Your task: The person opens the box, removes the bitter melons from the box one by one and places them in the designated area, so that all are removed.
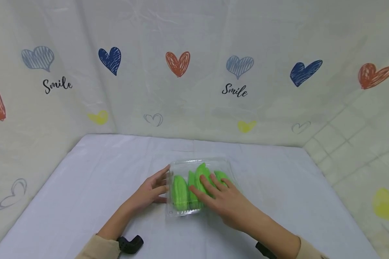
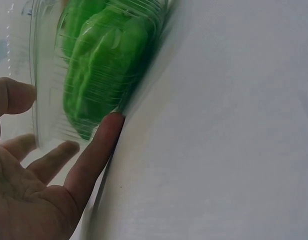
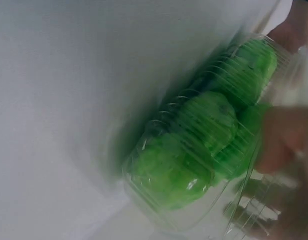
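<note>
My right wrist view is blurred, and there my own fingers show only as a smear at the frame's edge. From above, my right hand [image 1: 225,201] hides part of the clear ribbed plastic clamshell box [image 1: 181,212], so I cannot count all the bright green ridged fruit-shaped pieces [image 1: 180,192] inside. That hand lies flat on the lid, fingers straight and spread, pressing rather than gripping. My left hand [image 1: 150,192] is open too, its straight fingers [image 2: 96,152] touching the box's left wall, thumb up near the far corner. The box sits between my hands, near the middle of the white cloth-covered table [image 1: 84,180]. The plastic is thin, glossy and transparent; the green pieces look matte and lumpy. A heart-printed curtain [image 1: 194,72] hangs behind
</note>
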Motion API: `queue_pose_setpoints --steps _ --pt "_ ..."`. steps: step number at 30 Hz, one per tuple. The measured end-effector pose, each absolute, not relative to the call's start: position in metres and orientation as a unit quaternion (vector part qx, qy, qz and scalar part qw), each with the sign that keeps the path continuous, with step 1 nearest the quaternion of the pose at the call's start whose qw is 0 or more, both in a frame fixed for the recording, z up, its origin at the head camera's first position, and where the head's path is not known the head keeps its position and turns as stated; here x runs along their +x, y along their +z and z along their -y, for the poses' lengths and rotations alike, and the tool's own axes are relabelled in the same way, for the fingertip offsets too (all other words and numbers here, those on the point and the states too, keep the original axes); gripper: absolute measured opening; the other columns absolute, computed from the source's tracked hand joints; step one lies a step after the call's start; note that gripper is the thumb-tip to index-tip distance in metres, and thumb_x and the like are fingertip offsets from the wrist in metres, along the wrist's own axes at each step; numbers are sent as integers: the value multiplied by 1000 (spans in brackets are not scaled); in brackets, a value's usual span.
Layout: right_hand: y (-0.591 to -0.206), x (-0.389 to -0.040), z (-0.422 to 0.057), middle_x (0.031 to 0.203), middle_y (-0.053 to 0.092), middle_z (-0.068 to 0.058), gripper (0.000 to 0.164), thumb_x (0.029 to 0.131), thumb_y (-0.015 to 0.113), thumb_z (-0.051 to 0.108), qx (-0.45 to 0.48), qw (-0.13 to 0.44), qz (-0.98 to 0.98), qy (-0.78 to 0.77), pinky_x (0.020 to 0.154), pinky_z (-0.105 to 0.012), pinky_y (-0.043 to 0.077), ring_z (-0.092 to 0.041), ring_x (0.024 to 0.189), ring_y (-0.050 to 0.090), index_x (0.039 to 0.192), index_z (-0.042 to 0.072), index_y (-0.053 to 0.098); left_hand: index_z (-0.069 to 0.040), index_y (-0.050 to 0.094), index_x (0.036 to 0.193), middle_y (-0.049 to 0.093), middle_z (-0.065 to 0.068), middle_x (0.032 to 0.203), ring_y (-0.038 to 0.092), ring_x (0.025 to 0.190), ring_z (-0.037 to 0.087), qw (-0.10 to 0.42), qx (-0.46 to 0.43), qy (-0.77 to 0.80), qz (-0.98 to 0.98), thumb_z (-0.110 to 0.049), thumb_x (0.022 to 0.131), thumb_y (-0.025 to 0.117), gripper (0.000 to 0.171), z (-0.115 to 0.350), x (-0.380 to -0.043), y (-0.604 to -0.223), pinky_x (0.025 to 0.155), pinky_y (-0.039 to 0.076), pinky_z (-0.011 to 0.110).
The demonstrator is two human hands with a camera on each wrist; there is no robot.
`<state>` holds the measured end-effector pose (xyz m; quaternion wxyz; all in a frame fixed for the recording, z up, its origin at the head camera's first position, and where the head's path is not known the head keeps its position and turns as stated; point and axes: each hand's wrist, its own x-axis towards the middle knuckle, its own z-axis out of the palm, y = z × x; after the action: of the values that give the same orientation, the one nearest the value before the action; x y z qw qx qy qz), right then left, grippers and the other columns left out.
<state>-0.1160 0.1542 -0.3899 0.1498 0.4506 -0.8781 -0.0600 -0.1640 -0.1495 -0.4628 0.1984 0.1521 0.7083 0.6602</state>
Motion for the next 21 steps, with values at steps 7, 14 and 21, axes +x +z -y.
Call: queue_pose_setpoints --steps 7,14,21 --pt "-397 -112 -158 154 45 -11 92 73 75 -6 422 156 893 -22 88 -84 35 -43 137 44 151 30 42 -34 20 159 21 11 165 28 147 42 199 125 669 -705 -10 98 52 73 146 -166 -463 87 58 48" --pt "-396 -111 -154 154 46 0 95 72 78 -3 380 146 913 7 85 -83 38 -37 139 45 150 39 43 -44 21 157 16 9 167 17 150 45 216 96 691 -683 -10 96 54 77 144 -168 -465 85 57 53" --pt "-395 -112 -158 144 55 -14 91 63 80 5 370 199 907 1 57 -45 55 -40 120 59 144 35 52 -44 19 157 13 8 167 12 150 47 214 95 686 -689 -9 93 53 81 143 -166 -460 88 55 56"
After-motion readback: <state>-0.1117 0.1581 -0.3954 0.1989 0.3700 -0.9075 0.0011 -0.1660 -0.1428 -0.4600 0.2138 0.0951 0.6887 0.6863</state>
